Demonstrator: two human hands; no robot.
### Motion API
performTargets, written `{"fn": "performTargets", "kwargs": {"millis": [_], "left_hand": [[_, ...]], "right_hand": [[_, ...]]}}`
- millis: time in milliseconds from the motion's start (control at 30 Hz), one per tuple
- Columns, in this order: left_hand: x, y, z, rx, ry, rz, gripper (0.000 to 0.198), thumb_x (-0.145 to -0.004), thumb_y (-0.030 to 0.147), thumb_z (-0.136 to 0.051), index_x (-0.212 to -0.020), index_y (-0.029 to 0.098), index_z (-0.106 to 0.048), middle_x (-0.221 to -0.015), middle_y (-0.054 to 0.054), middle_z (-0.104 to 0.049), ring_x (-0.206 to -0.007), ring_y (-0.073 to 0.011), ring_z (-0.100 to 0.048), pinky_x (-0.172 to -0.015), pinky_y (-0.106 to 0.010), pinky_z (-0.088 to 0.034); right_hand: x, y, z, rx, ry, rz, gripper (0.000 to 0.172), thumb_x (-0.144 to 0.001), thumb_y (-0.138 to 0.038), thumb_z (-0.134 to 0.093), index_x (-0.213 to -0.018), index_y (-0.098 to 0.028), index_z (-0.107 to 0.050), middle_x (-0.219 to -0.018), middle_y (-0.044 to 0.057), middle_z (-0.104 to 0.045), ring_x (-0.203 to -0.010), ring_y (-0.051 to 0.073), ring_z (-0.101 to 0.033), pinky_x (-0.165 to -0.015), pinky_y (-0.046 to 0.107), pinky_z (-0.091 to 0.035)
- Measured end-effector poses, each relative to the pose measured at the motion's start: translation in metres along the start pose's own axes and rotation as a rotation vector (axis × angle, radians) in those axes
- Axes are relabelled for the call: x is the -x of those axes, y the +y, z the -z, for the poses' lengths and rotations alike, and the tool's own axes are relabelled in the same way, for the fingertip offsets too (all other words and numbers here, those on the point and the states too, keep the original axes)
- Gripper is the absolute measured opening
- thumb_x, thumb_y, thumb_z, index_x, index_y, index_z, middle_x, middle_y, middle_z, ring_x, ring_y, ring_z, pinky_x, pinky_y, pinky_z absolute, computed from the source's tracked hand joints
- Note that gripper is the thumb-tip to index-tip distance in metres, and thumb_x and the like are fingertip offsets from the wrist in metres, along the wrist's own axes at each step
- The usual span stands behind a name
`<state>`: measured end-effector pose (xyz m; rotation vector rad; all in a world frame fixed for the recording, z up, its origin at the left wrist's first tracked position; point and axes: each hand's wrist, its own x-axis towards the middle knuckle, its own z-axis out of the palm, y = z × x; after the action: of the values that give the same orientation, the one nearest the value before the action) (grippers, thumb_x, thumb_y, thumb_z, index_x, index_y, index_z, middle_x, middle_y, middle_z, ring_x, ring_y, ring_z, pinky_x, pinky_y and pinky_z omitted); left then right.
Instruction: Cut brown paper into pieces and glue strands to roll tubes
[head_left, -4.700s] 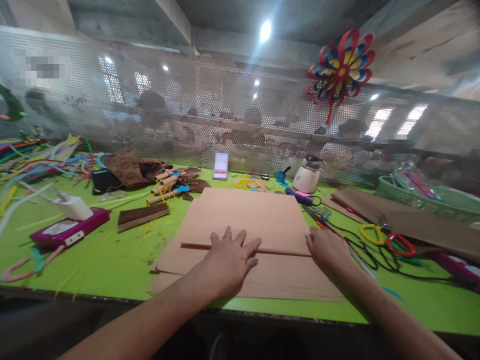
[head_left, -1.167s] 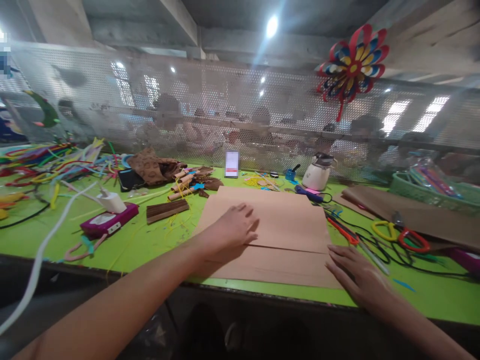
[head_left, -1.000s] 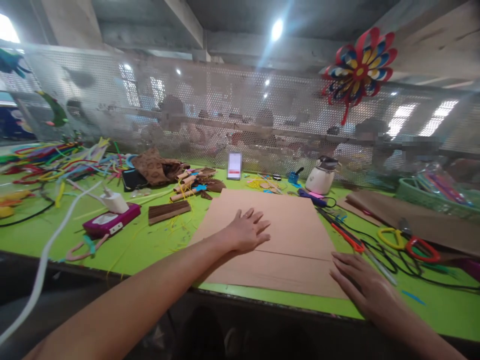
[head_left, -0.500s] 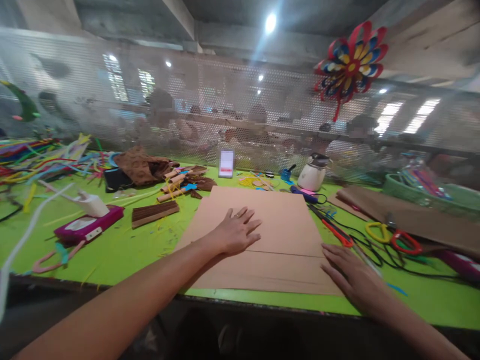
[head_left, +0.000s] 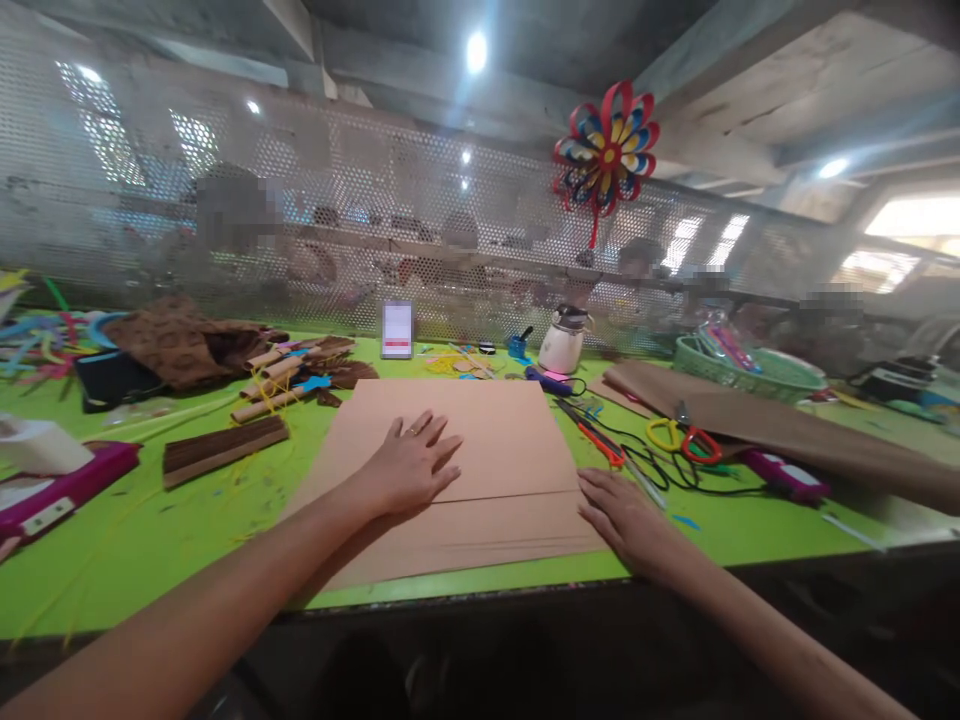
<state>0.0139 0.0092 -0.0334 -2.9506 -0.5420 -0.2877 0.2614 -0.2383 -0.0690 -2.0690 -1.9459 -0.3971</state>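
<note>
A stack of large tan paper sheets (head_left: 495, 430) lies on the green table (head_left: 150, 520) in front of me. My left hand (head_left: 409, 465) rests flat on the middle of the top sheet, fingers spread, a ring on one finger. My right hand (head_left: 622, 510) lies flat at the sheets' right near corner, fingers stretched out and touching the paper edge. Neither hand holds anything.
Right of the paper lie red and yellow scissors (head_left: 679, 437), black cables and a long brown paper roll (head_left: 787, 425). A white glue pot (head_left: 564, 342), a phone (head_left: 397, 328), a green basket (head_left: 750, 365) stand behind. Brown strips (head_left: 223, 448), rolled paper tubes (head_left: 281, 375) and a pink case (head_left: 60, 485) sit left.
My head has turned to the right, shifting the scene leftward. Both hands stay flat on the paper; the right hand has slid slightly inward along the near corner.
</note>
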Motion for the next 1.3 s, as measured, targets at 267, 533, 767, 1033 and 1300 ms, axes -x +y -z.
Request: {"fn": "performTargets", "kwargs": {"millis": [267,533,767,1033,1300], "left_hand": [[-0.018,0.025,0.013,-0.023,0.013,-0.184,0.047,-0.087,0.05,-0.046,-0.123,0.021,-0.056,-0.138,-0.013,-0.047,-0.131,-0.0319,-0.036,-0.103,-0.045,-0.032],[-0.016,0.033,-0.003,0.055,0.051,-0.048,0.059,-0.09,0.06,-0.032,-0.139,0.028,-0.039,-0.148,-0.015,-0.032,-0.136,-0.0389,-0.025,-0.105,-0.055,-0.023],[-0.013,0.034,-0.003,0.118,0.027,-0.013,0.061,-0.089,0.062,-0.031,-0.139,0.028,-0.04,-0.149,-0.015,-0.03,-0.137,-0.0395,-0.021,-0.107,-0.056,-0.02],[-0.01,0.033,-0.003,0.138,0.088,-0.022,0.057,-0.09,0.06,-0.033,-0.137,0.029,-0.04,-0.149,-0.01,-0.031,-0.139,-0.0347,-0.019,-0.108,-0.053,-0.02],[-0.009,0.035,-0.003,0.12,0.084,-0.025,0.058,-0.091,0.06,-0.03,-0.137,0.027,-0.042,-0.149,-0.011,-0.032,-0.139,-0.0339,-0.02,-0.108,-0.054,-0.02]], "right_hand": [[-0.015,0.008,0.012,-0.125,0.018,0.094,0.027,-0.093,-0.031,-0.045,-0.106,-0.019,-0.066,-0.117,0.012,-0.064,-0.112,0.024,-0.054,-0.096,0.042,-0.042],[-0.074,0.072,-0.004,0.194,-0.058,-0.366,0.026,-0.087,-0.029,-0.051,-0.089,-0.008,-0.067,-0.091,0.021,-0.066,-0.095,0.031,-0.058,-0.084,0.04,-0.043],[-0.072,0.103,0.001,0.177,-0.017,-0.339,0.025,-0.088,-0.019,-0.043,-0.094,-0.01,-0.065,-0.09,0.018,-0.065,-0.089,0.027,-0.06,-0.078,0.037,-0.046],[-0.053,0.092,-0.002,-0.038,0.009,-0.11,0.033,-0.092,-0.025,-0.039,-0.12,-0.015,-0.055,-0.103,0.013,-0.06,-0.09,0.023,-0.06,-0.082,0.039,-0.048],[-0.047,0.079,0.011,-0.224,-0.126,-0.022,0.034,-0.094,-0.036,-0.042,-0.117,-0.018,-0.061,-0.101,0.011,-0.063,-0.093,0.024,-0.061,-0.085,0.039,-0.049]]}}
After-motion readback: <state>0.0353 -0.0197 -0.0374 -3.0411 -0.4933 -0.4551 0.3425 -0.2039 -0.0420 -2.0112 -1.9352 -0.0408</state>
